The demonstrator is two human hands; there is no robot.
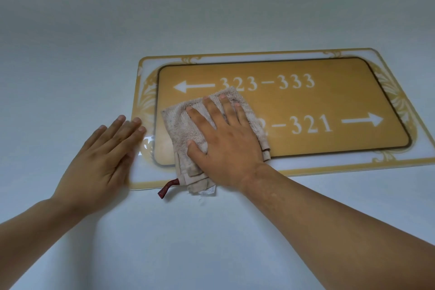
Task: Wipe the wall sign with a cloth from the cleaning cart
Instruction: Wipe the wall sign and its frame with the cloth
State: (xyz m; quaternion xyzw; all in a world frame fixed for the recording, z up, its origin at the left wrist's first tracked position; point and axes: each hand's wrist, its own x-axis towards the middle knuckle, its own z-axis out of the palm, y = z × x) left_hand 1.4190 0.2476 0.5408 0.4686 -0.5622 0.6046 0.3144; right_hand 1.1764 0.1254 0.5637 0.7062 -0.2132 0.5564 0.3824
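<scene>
A gold wall sign (pixel 317 101) with white room numbers and arrows, set on a clear ornate backing plate, hangs on the pale wall. My right hand (pixel 226 143) lies flat with spread fingers on a folded beige cloth (pixel 179 129), pressing it against the sign's lower left part. The cloth covers part of the lower row of numbers, and a red tag (pixel 167 187) hangs from its bottom edge. My left hand (pixel 103 160) rests flat on the wall, its fingertips touching the backing plate's left edge. It holds nothing.
Plain white wall (pixel 141 7) surrounds the sign on all sides. Both forearms reach up from the bottom of the view. The cleaning cart is out of sight.
</scene>
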